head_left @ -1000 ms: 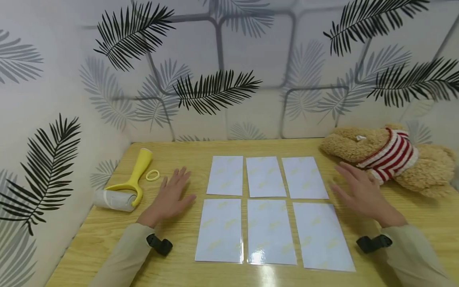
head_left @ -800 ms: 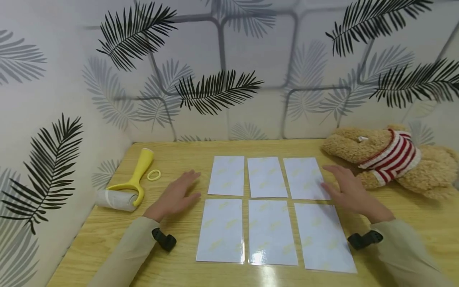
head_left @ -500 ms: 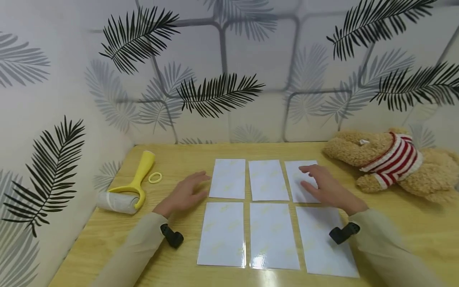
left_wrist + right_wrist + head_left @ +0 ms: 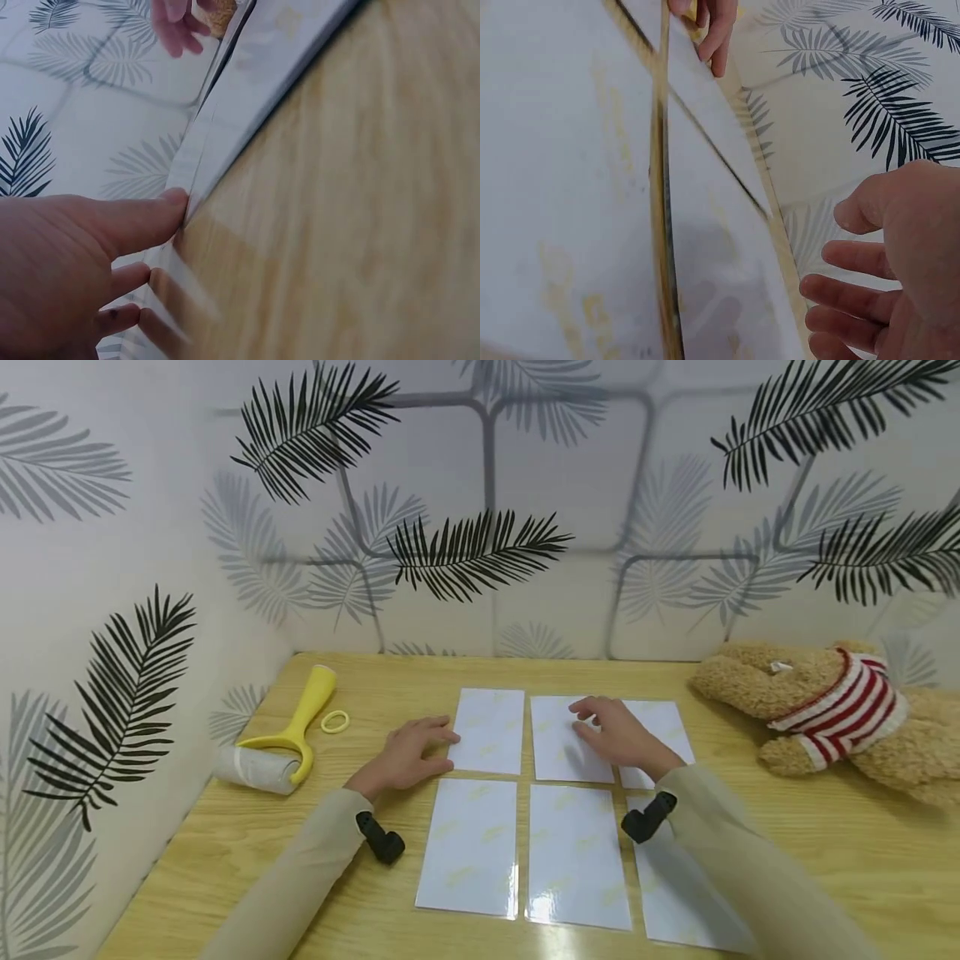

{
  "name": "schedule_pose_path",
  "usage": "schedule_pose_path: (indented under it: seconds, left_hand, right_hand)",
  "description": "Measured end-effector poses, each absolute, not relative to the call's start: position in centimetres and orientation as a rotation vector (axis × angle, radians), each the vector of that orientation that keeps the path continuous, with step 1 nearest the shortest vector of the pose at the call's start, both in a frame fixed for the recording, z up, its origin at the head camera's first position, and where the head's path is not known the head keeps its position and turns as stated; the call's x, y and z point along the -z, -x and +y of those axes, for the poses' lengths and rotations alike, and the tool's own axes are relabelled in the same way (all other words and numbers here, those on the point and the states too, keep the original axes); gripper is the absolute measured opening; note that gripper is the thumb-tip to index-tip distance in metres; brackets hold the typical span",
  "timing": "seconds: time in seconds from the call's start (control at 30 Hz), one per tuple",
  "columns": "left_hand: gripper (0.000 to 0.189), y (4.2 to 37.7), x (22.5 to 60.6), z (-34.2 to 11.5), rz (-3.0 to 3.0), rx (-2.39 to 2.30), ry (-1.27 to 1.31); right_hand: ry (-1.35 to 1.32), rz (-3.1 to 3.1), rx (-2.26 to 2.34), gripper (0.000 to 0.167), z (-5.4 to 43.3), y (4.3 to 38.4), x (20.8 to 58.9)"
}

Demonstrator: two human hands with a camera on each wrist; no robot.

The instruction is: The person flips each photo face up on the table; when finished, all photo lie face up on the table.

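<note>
Several white rectangular sheets with faint yellow print lie in two rows on the wooden table. In the head view my left hand [image 4: 408, 756] is at the left edge of the back-left sheet [image 4: 491, 731], fingers relaxed. The left wrist view shows the thumb [image 4: 150, 221] at a sheet's corner [image 4: 196, 199]; whether it presses there I cannot tell. My right hand [image 4: 618, 735] hovers over the back-middle sheet [image 4: 555, 752] and partly hides the back-right sheet [image 4: 663, 722]. In the right wrist view its fingers [image 4: 855, 296] are loosely bent, with nothing between them.
At the left lies a yellow-handled lint roller [image 4: 303, 710] with a grey roll, beside a small yellow ring [image 4: 335, 722]. A teddy bear [image 4: 810, 710] in a red-and-white striped sweater lies at the right. A leaf-patterned wall [image 4: 450, 627] bounds the table's back.
My right hand has moved left from beside the bear to above the back-middle sheet. My left hand has shifted right to the back-left sheet's edge. The sheets keep their layout.
</note>
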State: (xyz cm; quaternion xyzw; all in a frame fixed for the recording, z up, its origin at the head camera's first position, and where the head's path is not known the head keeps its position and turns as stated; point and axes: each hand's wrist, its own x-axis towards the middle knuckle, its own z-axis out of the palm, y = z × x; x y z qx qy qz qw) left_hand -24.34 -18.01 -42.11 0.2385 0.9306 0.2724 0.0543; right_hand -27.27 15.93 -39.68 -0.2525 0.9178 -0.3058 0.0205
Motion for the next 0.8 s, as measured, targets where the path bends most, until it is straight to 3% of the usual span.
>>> schedule_pose_path:
  seconds: [0.53,0.8]
  left_hand:
    - [0.037,23.8,42.3,-18.0,2.805,-0.970,-0.727]
    - [0.037,24.0,42.4,-18.2,2.773,-1.011,-0.731]
  right_hand:
    - [0.194,2.286,1.425,0.054,9.6,28.9,38.9]
    - [0.020,2.192,1.531,0.048,8.2,29.1,38.5]
